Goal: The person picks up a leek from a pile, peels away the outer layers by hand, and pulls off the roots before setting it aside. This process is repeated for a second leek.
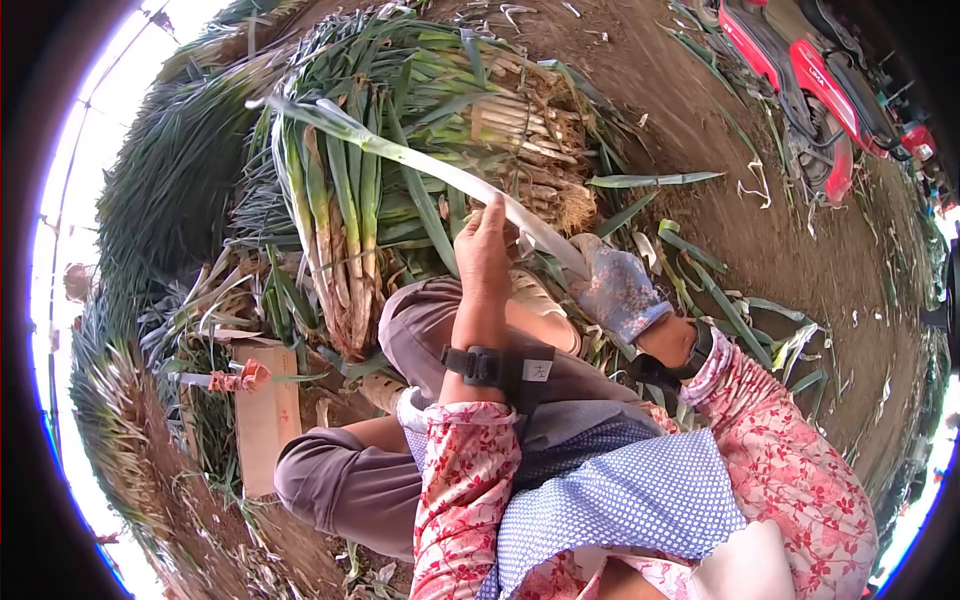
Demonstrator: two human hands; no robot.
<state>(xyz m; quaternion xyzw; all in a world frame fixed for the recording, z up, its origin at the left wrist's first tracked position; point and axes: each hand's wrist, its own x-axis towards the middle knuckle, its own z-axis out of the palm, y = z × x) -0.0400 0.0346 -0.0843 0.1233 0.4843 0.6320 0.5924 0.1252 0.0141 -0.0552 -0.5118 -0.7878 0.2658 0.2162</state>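
One long green onion (440,170) slants across the space in front of me, white toward its lower right and green at its upper-left tip. My bare left hand (484,245) is closed at the middle of the white shaft, its thumb against the stalk; the other fingers are partly hidden. In a flowered glove, my right hand (618,288) grips the lower end of the same stalk, hiding the root. Behind the stalk lies a large pile of green onions (530,125) with roots to the right. A smaller bunch of green onions (340,230) leans left of my knee.
A wooden board (266,415) stands at the left, with a red-wrapped handle (240,377) beside it. More green onions (170,180) are heaped along the far left. Loose leaves (725,295) litter the soil at right. A red and black machine (800,80) stands upper right.
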